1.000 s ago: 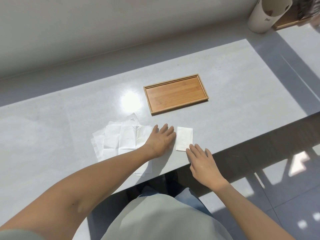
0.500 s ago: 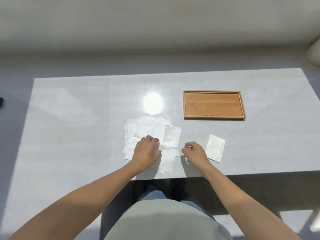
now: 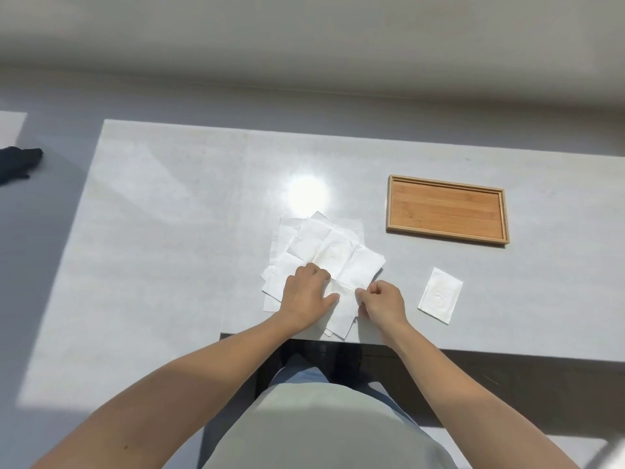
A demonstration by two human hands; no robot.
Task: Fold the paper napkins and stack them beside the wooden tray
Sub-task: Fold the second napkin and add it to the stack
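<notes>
now the top sheet of the unfolded napkin pile [image 3: 324, 255] is pressed down by the left hand [image 3: 306, 294] and pinched at its near edge by the right hand [image 3: 382, 302], so only one layer should be lifted and folded evenly, then laid on the folded napkin [image 3: 440, 295] near the wooden tray [image 3: 447, 209].

Pale grey table [image 3: 169, 231] in bright sunlight with a glare spot [image 3: 307, 197], plain light wall [image 3: 304, 38] behind, shadowed floor [image 3: 507, 394] below.

1. Only one view here, a head cam, so nothing overlaps with another view.
2. It looks forward and steeply down over the table [image 3: 169, 231] from above the person's lap.
3. Pretty close, both forearms fill the bottom.
</notes>
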